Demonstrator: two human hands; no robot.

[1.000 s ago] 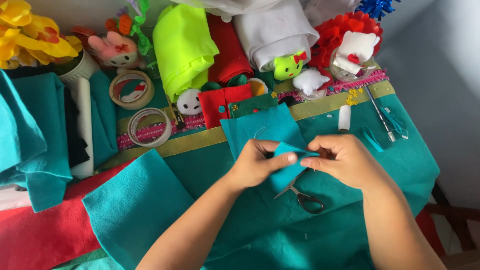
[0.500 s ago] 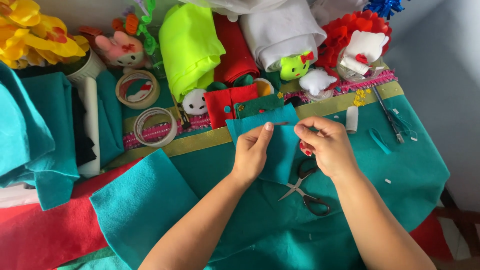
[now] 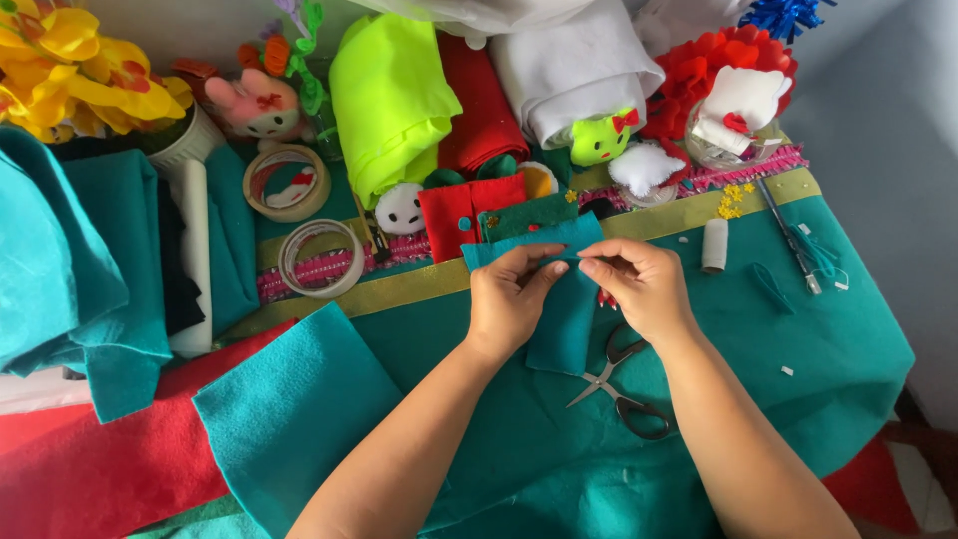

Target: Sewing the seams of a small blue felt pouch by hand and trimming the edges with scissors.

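A teal felt piece, a soft flat strip, lies just above the scissors on the teal cloth-covered table. The left hand presses it down, thumb and forefinger pinching its upper edge. The right hand pinches that edge too, fingertips pressed together. Far above and right of the scissors, a clear glass jar holds a white felt shape with a red bow. Up and left of them lie two tape rolls, and a white thread spool stands to the upper right.

Left hand and right hand are pinching teal felt piece above scissors.
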